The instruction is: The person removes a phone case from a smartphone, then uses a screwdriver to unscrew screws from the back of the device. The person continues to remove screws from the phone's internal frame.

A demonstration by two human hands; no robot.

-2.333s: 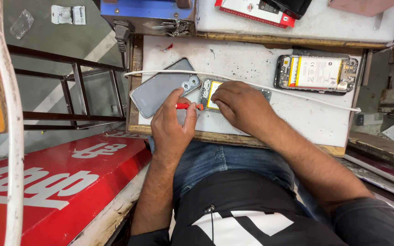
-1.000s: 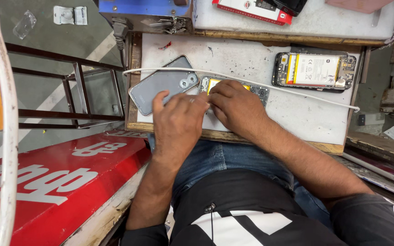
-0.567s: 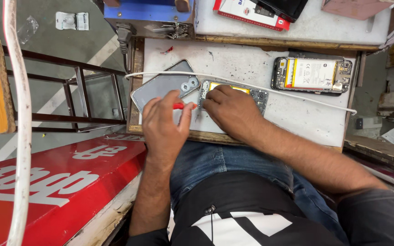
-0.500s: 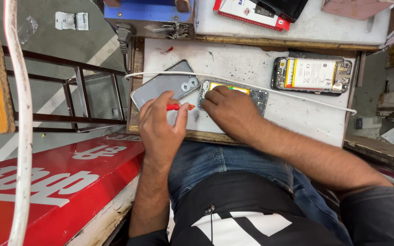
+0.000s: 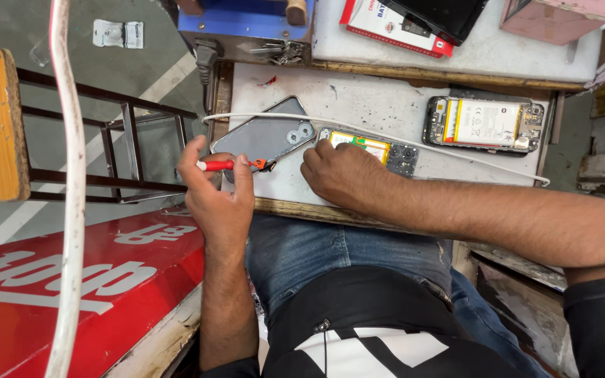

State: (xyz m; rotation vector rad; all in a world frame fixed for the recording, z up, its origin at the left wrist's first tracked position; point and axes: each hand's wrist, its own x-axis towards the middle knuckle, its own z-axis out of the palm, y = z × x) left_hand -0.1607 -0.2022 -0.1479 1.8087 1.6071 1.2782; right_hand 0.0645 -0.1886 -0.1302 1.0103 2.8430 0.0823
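Observation:
My left hand (image 5: 217, 196) holds a small red-handled screwdriver (image 5: 227, 165) sideways, its tip pointing right over the near edge of the white work board (image 5: 372, 105). A grey phone back cover (image 5: 264, 138) lies face down just beyond the screwdriver. My right hand (image 5: 341, 175) rests palm down on an opened phone (image 5: 376, 148) with a yellow battery and bare circuit parts, covering its near half. A thin white cable (image 5: 386, 134) runs across the board over both.
A second opened phone (image 5: 484, 124) with a white battery lies at the board's right. Behind it stand a blue box (image 5: 246, 17), a red-and-white packet (image 5: 386, 24) and a pink box (image 5: 558, 17). A metal stool frame (image 5: 120, 140) and red sign (image 5: 71, 280) sit left.
My left hand has drawn back from the opened phone toward the board's near left edge, with the screwdriver now held sideways. My right hand has stayed on the opened phone.

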